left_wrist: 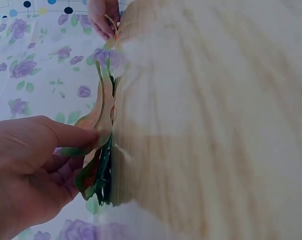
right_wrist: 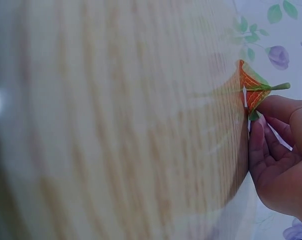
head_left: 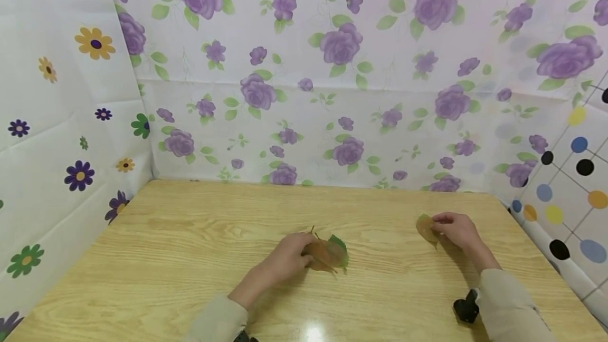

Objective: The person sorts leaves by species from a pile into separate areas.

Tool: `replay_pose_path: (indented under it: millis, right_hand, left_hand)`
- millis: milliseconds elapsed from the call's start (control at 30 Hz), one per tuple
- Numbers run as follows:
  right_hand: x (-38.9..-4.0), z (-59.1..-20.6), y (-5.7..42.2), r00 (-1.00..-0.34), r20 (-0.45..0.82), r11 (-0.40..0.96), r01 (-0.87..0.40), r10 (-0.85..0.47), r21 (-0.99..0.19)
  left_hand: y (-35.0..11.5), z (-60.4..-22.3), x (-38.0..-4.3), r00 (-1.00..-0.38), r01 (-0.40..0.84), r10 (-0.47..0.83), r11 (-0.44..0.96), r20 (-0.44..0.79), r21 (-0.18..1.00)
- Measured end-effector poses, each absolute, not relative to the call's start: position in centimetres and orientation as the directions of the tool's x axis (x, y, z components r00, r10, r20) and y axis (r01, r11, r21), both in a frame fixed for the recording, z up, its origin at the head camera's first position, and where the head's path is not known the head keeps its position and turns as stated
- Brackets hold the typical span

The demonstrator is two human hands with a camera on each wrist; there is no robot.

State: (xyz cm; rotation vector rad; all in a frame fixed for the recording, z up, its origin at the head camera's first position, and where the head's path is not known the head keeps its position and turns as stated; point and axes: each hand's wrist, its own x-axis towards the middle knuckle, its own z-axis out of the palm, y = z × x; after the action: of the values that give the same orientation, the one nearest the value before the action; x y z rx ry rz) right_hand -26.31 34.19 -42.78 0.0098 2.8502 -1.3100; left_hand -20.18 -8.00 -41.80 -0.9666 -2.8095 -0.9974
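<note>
My left hand (head_left: 284, 255) pinches a small bunch of leaves (head_left: 326, 253) low over the middle of the table. They are brownish-orange and green, with thin stems poking out. In the left wrist view, the thumb of my left hand (left_wrist: 38, 167) presses on the leaves (left_wrist: 105, 107) and the other fingers curl beneath. To the right, my right hand (head_left: 457, 230) pinches the edge of a single yellowish-green leaf (head_left: 425, 227) close to the tabletop. In the right wrist view this leaf (right_wrist: 255, 86) shows orange-red with pale veins, a short green stem sticking out past the thumb.
The light wood-grain table (head_left: 214, 215) ends at a cloth backdrop (head_left: 304, 120) with purple roses. A flower-print sheet (head_left: 52, 183) hangs at left, and a dotted sheet (head_left: 575, 215) at right. A black wrist device (head_left: 466, 307) sits by the right sleeve.
</note>
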Motion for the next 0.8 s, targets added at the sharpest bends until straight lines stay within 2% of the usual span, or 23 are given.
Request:
replay_pose_path:
  millis: [367, 800]
  right_hand:
    - [-26.8, -42.8, 34.0, -1.000, -0.005, 0.656, 0.004, 0.001, -0.755]
    - [-26.3, -42.5, 34.1, -1.000, -0.015, 0.659, 0.009, -0.002, -0.752]
  left_hand:
    - [-8.8, -41.6, -20.4, -0.842, 0.463, 0.513, 0.528, 0.168, 0.712]
    - [-8.9, -40.8, -20.3, -0.851, 0.423, 0.501, 0.476, 0.158, 0.771]
